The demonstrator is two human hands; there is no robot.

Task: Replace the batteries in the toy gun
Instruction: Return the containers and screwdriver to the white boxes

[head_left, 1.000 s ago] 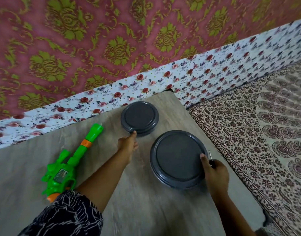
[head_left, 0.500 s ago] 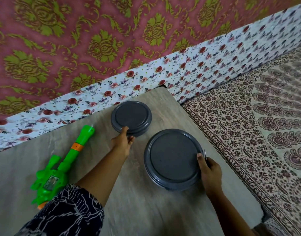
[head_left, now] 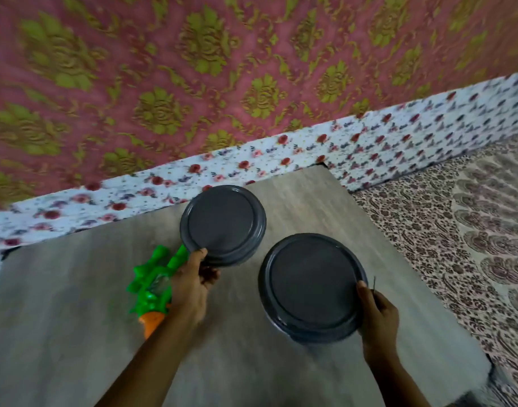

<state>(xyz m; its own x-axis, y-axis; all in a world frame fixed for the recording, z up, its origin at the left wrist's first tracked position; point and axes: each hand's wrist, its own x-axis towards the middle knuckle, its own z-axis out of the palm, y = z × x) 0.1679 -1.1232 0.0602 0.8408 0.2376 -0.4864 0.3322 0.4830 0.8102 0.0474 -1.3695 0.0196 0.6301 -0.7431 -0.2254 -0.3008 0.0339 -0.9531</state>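
Head view, counts:
Toy gun: one green toy gun (head_left: 152, 277) with an orange butt is lying on the table (head_left: 76, 289) at centre left of the frame; its barrel end is passing behind the left hand.
Containers: two round grey lidded containers are sitting on the table: the smaller container (head_left: 222, 224) at upper centre, the larger container (head_left: 310, 286) at centre right, near each other but apart.
Hands: two. The left hand (head_left: 190, 286) is gripping the near rim of the smaller container, thumb on the lid edge, fingers curled under the side. The right hand (head_left: 378, 312) is gripping the right rim of the larger container, thumb on the lid, while also pinching a thin dark tool (head_left: 374, 284) that is sticking up from the fist.
Surroundings: one floral-print cloth band (head_left: 398, 142) is running behind the table; one red-and-gold patterned wall (head_left: 193, 69) is filling the upper frame; one patterned mat (head_left: 457, 230) is lying at right.

Head view, change from earlier frames:
Camera: the view is shifting, so the table contents are sitting further right in the frame.
Left forearm: it is now overlapping the toy gun; earlier the two were apart.
Sleeve: the patterned sleeve seen earlier at the lower left is out of frame.
Grips: both hands are keeping their holds on the same containers.
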